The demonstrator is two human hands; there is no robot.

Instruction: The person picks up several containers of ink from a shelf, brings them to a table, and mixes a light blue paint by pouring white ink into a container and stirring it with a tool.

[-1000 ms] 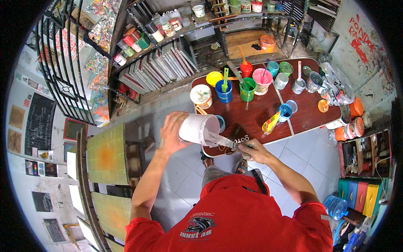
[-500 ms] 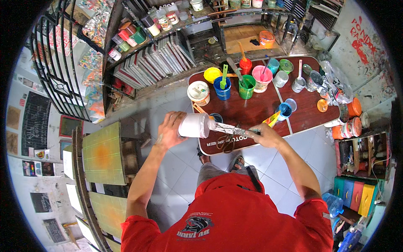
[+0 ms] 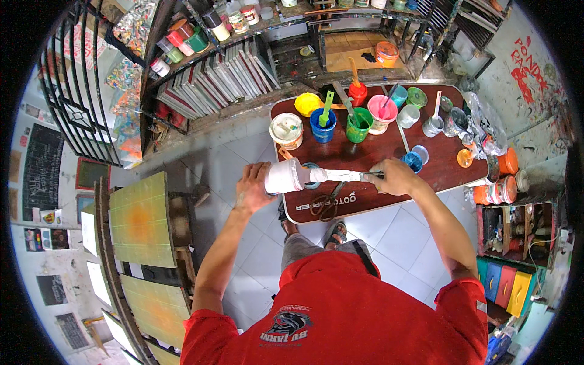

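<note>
My left hand (image 3: 251,186) is wrapped round a white plastic tub (image 3: 281,177), tipped on its side with its mouth toward the right. Thick white paint coats the rim. In my right hand (image 3: 394,177) is the handle of a spatula (image 3: 344,176), its long blade smeared with white and its tip at the tub's mouth. Both hands are above the near edge of the dark red table (image 3: 380,201). Scissors (image 3: 328,204) lie on the table below the blade. Partly hidden behind the tub's mouth stands a small blue cup (image 3: 311,173).
Paint pots stand across the table: a white tub (image 3: 286,131), a blue pot (image 3: 323,126), a green pot (image 3: 359,126), a pink pot (image 3: 382,114) and a blue cup (image 3: 412,161). Framed screens (image 3: 216,79) fill the shelf behind. Yellowish panels (image 3: 141,213) lean on a rack at left.
The spatula has swung from slanting down rightward to nearly level. My right hand has risen and moved slightly right. The tub, still in my left hand, has shifted a little right.
</note>
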